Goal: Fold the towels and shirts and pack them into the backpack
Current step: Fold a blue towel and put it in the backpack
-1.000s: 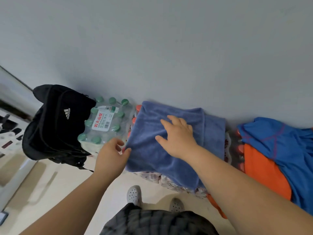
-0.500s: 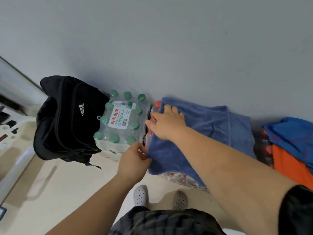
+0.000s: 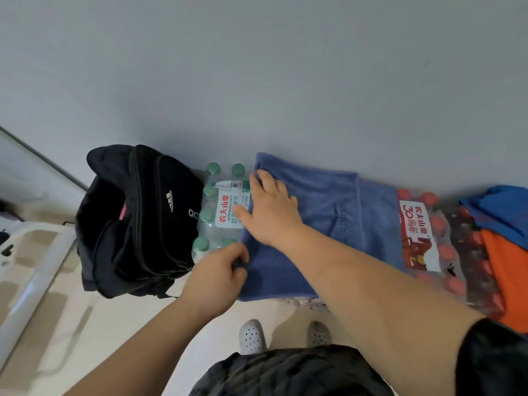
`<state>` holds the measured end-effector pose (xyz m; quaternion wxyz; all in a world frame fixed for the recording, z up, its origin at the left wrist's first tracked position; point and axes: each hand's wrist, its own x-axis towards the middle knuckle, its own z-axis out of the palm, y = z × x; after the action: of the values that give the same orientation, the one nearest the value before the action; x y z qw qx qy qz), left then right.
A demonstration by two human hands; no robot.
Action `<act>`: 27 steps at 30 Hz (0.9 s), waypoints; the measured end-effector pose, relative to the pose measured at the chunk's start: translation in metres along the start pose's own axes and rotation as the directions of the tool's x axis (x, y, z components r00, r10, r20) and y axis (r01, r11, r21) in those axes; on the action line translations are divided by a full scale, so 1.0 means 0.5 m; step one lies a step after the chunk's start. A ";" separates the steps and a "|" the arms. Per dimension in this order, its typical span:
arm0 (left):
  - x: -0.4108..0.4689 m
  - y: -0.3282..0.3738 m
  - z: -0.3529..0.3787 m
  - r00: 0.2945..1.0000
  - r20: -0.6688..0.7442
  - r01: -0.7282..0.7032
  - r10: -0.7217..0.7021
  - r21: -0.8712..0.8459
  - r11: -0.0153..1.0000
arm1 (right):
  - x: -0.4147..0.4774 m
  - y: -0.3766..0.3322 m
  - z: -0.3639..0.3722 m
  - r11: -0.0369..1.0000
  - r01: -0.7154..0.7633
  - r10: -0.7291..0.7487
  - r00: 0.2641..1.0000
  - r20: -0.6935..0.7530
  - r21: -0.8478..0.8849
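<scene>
A folded blue towel (image 3: 323, 221) lies on top of packs of bottled water against the wall. My right hand (image 3: 271, 212) rests flat on its left part, fingers spread along the left edge. My left hand (image 3: 220, 272) pinches the towel's near left corner. A black backpack (image 3: 134, 221) stands on the floor to the left, its top unzipped and something pink showing inside. A blue shirt (image 3: 503, 212) and an orange shirt (image 3: 508, 270) lie piled at the far right.
A pack of green-capped water bottles (image 3: 217, 212) sits between backpack and towel. A red-capped bottle pack (image 3: 423, 241) lies right of the towel. The grey wall (image 3: 285, 81) runs behind. My feet in white shoes (image 3: 251, 337) stand on the beige floor. A white frame (image 3: 31, 270) lies far left.
My right hand slid left across the towel to its left edge. My left hand stayed at the near left corner. The view shifted, so everything sits further right.
</scene>
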<state>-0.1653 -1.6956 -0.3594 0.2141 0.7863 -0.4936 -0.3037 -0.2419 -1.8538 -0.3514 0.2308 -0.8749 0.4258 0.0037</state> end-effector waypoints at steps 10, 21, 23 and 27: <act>-0.008 -0.091 -0.068 0.993 -0.013 0.111 -0.118 0.472 0.875 | 0.023 -0.048 0.067 0.959 0.239 -0.259 0.957 0.128 0.155; 0.068 0.050 0.012 0.984 0.054 -0.180 0.172 0.290 0.940 | -0.085 0.234 -0.022 0.971 -0.237 0.239 0.963 -0.125 0.035; 0.081 0.087 0.040 0.973 0.081 -0.232 0.218 0.258 0.938 | -0.096 0.267 -0.033 0.978 -0.207 0.209 0.975 -0.075 0.035; 0.097 0.150 0.088 0.970 0.138 -0.230 0.201 0.241 0.943 | -0.096 0.302 -0.046 0.994 -0.105 0.105 0.993 -0.053 0.008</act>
<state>-0.2280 -1.7726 -0.3564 0.1152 0.7304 -0.6228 -0.2557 -0.3895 -1.9074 -0.3817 0.2210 -0.8506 0.4771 -0.0084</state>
